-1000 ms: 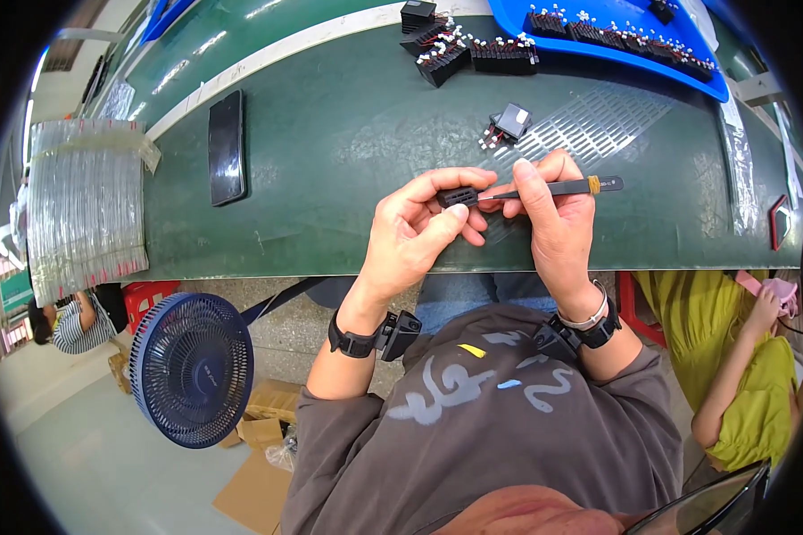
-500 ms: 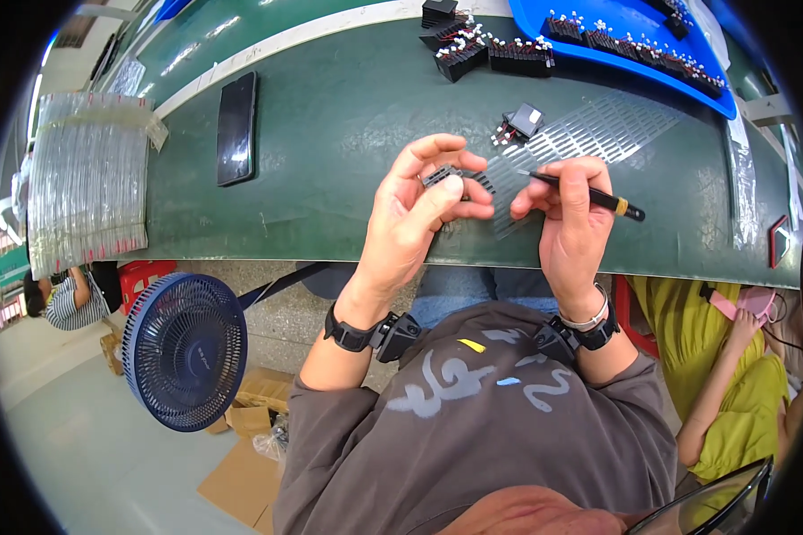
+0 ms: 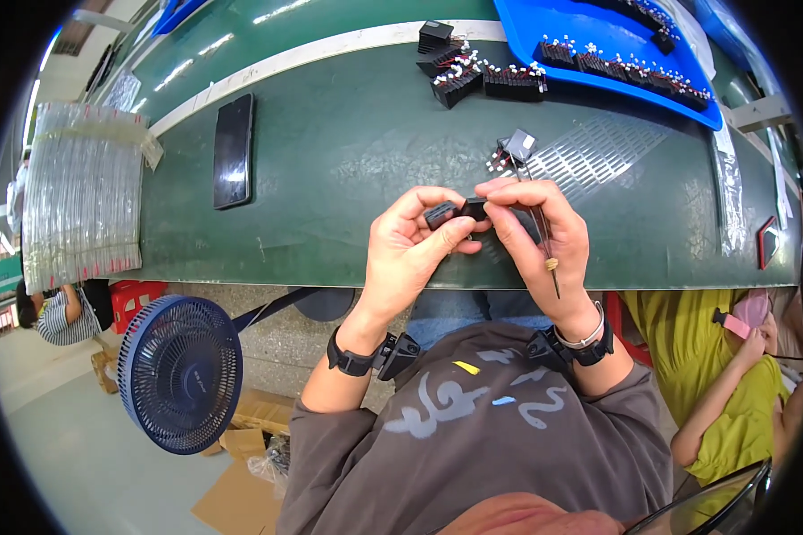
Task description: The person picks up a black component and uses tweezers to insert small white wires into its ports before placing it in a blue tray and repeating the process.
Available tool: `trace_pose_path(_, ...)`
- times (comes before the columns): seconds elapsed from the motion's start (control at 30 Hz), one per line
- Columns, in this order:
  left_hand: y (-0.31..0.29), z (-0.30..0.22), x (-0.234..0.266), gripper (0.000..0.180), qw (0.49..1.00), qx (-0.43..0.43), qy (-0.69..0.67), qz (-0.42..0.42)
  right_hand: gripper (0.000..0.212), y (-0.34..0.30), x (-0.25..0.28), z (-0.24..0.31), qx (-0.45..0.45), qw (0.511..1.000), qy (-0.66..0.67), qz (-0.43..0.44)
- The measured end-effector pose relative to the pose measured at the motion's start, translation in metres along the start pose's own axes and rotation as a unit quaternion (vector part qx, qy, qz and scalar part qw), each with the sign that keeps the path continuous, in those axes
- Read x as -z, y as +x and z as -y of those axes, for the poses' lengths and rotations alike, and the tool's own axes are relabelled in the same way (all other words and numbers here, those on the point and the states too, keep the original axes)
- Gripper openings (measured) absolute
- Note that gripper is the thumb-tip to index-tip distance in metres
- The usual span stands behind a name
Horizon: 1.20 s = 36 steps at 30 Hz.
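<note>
My left hand (image 3: pixel 406 248) is closed round small black rectangular pieces (image 3: pixel 439 215), with thumb and fingers pressing their sides. My right hand (image 3: pixel 544 239) meets it from the right. Its thumb and fingertips pinch a small black block (image 3: pixel 476 209) against the end of the pieces in the left hand. Slim dark tweezers (image 3: pixel 540 223) with a tan band lie across the right hand's fingers, tips pointing away from me. Just beyond the right hand sits a black block with white connectors (image 3: pixel 519 144), beside a clear sheet of rectangular cut-outs (image 3: pixel 598 152).
A blue tray (image 3: pixel 616 89) at the far right holds rows of black blocks with wires. More black blocks (image 3: pixel 458 87) stand left of it. A phone (image 3: pixel 234 152) and bundled clear plastic strips (image 3: pixel 85 196) lie left; a blue fan (image 3: pixel 180 374) stands below. Someone in yellow-green sits right.
My right hand has moved left to the left hand and now pinches a black block. The tweezers have swung from pointing left to pointing away. The view has shifted slightly.
</note>
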<state>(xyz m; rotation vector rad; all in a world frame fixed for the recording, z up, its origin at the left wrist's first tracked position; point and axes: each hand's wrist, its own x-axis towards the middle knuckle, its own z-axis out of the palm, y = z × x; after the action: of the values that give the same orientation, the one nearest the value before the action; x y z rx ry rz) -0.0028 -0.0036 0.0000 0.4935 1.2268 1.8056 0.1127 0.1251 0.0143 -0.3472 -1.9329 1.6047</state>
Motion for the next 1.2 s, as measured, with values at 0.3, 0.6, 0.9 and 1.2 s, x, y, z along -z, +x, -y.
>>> trace_pose_path(0.3, -0.001, -0.001, -0.004, 0.016, 0.999, -0.023, 0.022, -0.036, 0.009, 0.009, 0.009, 0.006, -0.105, 0.984, 0.14, -0.006)
trace_pose_path(0.6, -0.004, -0.001, -0.004, 0.017, 0.998, -0.012, 0.056, -0.021, 0.013, 0.008, 0.017, 0.007, -0.138, 0.986, 0.077, 0.061)
trace_pose_path(0.9, -0.001, -0.006, -0.007, 0.027, 0.997, 0.006, 0.058, -0.049, 0.015, 0.003, 0.011, -0.002, -0.167, 0.98, 0.106, 0.024)
trace_pose_path(1.2, 0.001, -0.008, -0.006, 0.034, 0.997, 0.031, 0.065, -0.039, 0.011, 0.003, 0.014, -0.004, -0.187, 0.967, 0.17, 0.014)
